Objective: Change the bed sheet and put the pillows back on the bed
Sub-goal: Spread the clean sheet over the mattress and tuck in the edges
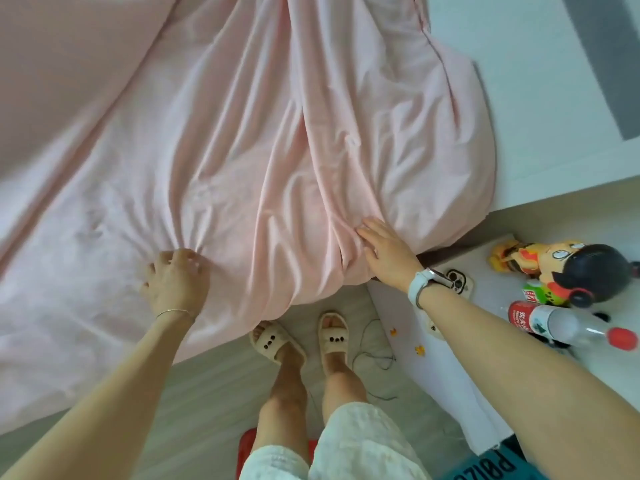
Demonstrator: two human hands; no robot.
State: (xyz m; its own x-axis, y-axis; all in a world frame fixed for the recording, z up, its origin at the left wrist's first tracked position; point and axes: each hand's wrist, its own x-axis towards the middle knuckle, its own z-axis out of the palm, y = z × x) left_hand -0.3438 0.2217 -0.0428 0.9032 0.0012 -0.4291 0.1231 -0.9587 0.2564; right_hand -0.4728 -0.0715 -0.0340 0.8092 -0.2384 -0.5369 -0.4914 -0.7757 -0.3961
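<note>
A pale pink bed sheet (242,140) lies rumpled over the bed, with long folds running from the top of the view down to the near edge. My left hand (175,280) pinches a bunch of the sheet near the bed's edge, and creases fan out from its fingertips. My right hand (386,251) lies flat on the sheet with straight fingers, at the corner of the bed beside the nightstand. The sheet's corner hangs over the bed edge above my slippered feet. No pillows are in view.
A white nightstand (450,344) stands at the right with a plush doll (561,268), a plastic bottle with a red cap (561,325), a green can (535,294) and a phone (457,282). A thin cable (377,358) lies on the wood floor near my feet.
</note>
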